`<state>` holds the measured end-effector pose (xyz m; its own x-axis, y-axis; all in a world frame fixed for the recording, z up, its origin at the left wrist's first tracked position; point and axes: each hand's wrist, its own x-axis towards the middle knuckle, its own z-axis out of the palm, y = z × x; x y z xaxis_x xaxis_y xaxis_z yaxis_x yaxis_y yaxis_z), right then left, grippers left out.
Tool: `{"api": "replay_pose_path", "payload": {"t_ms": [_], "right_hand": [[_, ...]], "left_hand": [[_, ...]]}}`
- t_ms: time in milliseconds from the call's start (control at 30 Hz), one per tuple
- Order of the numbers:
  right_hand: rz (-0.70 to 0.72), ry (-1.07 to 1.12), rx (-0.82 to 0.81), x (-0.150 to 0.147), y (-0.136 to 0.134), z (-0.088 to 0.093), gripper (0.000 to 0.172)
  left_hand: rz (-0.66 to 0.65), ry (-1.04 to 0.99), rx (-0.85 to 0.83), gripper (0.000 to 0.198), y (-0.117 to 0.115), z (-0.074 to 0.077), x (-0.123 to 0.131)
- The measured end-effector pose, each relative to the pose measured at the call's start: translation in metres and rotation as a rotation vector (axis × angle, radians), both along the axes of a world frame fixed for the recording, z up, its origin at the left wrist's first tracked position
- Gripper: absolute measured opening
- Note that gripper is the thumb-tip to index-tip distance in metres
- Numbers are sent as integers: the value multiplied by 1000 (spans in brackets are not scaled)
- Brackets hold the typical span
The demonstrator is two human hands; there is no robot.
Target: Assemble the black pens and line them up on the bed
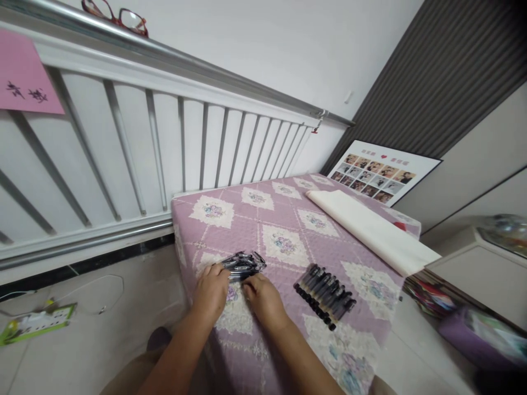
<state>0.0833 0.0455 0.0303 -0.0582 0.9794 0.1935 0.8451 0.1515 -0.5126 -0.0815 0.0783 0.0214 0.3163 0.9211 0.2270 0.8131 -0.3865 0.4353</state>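
Fingers of the left hand (211, 293) curl against the pen pile (244, 262), perhaps steadying it; those of the right hand (265, 300) bunch together at its near edge, a pinched pen impossible to confirm. Rightward on the floral cloth (247, 225), a pen row (325, 293) lies side by side, seemingly for order.

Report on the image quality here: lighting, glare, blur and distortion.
Head view: soft, fairly even light, the upper right corner nearly black; head view: wide-angle stretch, the white radiator looming larger toward the left; head view: the purple item at lower right blurred; head view: small glints on the pile of pens by the left hand and right hand, fine print unreadable.
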Motion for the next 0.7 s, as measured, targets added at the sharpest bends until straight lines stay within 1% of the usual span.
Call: {"api": "replay_pose_path", "payload": {"t_ms": [133, 233, 300, 367, 533, 633, 700], "right_hand": [[-68, -138, -20, -10, 5, -4, 13], [-82, -134, -8, -11, 5, -5, 12], [-73, -50, 16, -7, 2, -6, 12], [-89, 84, 37, 0, -4, -8, 13], [-271, 406, 62, 23, -35, -19, 14], [-362, 498, 92, 33, -52, -25, 18], [-400, 545, 101, 36, -58, -27, 21]], "left_hand": [[7, 43, -21, 18, 0, 3, 3], [10, 50, -10, 18, 0, 3, 4], [18, 61, -5, 18, -1, 3, 4], [23, 76, -9, 16, -1, 3, 5], [22, 102, -15, 15, -2, 4, 5], [26, 110, -12, 16, -2, 4, 5], [34, 103, -1, 17, -3, 4, 6]]}}
